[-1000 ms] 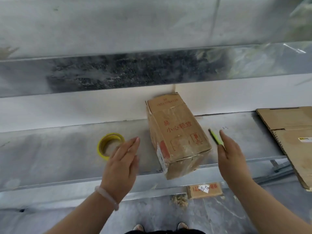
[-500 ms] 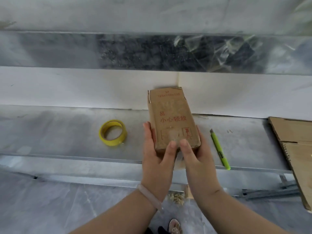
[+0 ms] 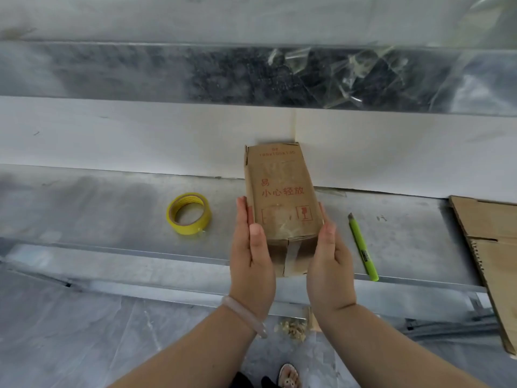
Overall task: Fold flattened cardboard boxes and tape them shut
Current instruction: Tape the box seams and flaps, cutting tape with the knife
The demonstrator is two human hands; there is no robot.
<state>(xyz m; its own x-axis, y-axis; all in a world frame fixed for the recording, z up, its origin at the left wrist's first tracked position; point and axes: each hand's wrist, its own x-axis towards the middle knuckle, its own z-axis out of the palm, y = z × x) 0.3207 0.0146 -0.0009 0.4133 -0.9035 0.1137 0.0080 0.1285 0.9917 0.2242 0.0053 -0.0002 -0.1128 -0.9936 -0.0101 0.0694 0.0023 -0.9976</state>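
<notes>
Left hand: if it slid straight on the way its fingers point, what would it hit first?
Probably the white back wall. The left hand lies flat against the cardboard box, so it would slide along it; depth is unclear.

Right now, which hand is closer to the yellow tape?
Left. The left hand presses the left side of the box, beside the tape; the right hand is across the box.
</notes>
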